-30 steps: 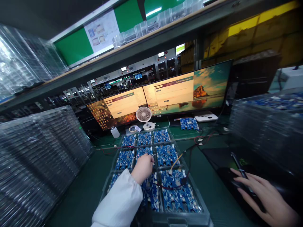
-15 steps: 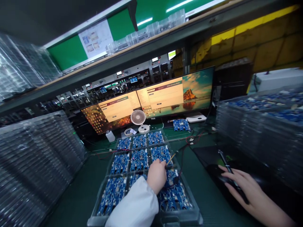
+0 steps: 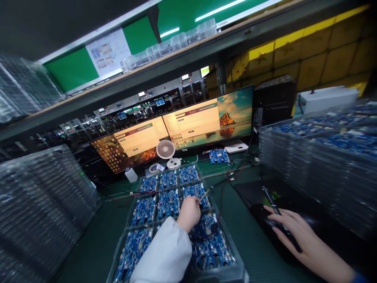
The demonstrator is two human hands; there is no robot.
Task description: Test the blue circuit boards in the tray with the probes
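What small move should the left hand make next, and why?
Probably lower the cable end onto the board right under it. The left hand pinches the cable over the tray, its tip just above that board's edge, not visibly plugged in. The right hand rests on the mouse, facing the monitors.

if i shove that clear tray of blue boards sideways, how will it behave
The clear tray looks thin-walled, so it may flex rather than slide stiffly. Wires drape over the blue boards, so they would probably snag. The left hand rests on it, likely damping movement.
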